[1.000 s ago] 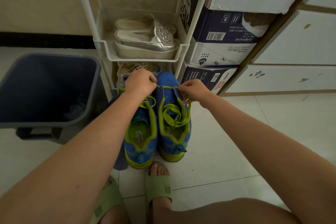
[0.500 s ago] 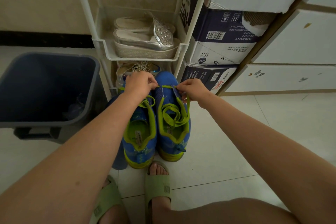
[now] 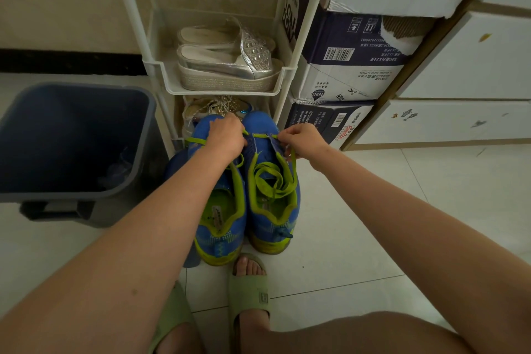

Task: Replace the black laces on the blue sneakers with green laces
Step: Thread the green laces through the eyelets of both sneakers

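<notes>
threading the green lace (image 3: 270, 178) through the toe-end eyelets of the right-hand sneaker (image 3: 273, 210), both hands are curled and pinching it: the left hand (image 3: 227, 135) holds one end, the right hand (image 3: 301, 141) nips the other. the blue sneakers (image 3: 212, 238) stand side by side on the floor (image 3: 373, 210) before the shoe rack (image 3: 221, 89). an uneven pull could leave one end short, and the loose loops lying over the tongue may tangle. the boxes (image 3: 353, 77) alongside read "n30" and "570ml"; the rest is too small.

The sneakers (image 3: 265, 231) are blue with lime lining, the laces (image 3: 270, 178) green, sandals (image 3: 230, 69) silver and studded, bin (image 3: 71, 129) slate-blue, slippers (image 3: 250, 296) olive.
</notes>
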